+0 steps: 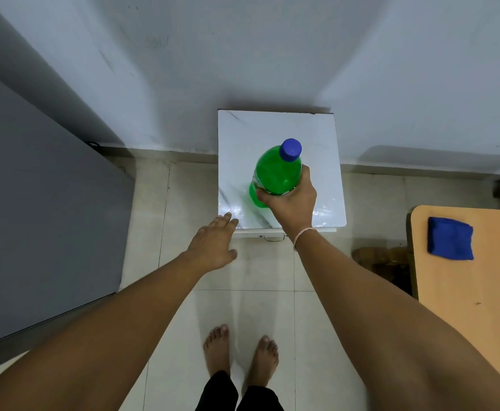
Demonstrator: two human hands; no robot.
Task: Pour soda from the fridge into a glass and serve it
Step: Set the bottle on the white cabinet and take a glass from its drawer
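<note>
Nearest me I see two bare feet (241, 355) on the pale tiled floor (242, 315), with dark trouser cuffs at the bottom edge. Both forearms reach forward from the lower corners. My left hand (213, 246) is spread flat and empty, fingers loosely apart, its fingertips just at the near left corner of the bench (275, 126); I cannot tell whether they touch it. My right hand (290, 200), with a thin band at the wrist, is clamped around the middle of the bottle (275, 173). The bottle is green with a blue cap (292, 149) still on, and it stands on the near half of the white marbled bench top, leaning slightly away in this wide view. To the left runs a tall grey fridge (41, 221), its door closed. At the right a tan table (474, 292) carries a folded blue cloth (449, 238) near its far corner. Beyond the bench rises a plain white wall (242, 54).
</note>
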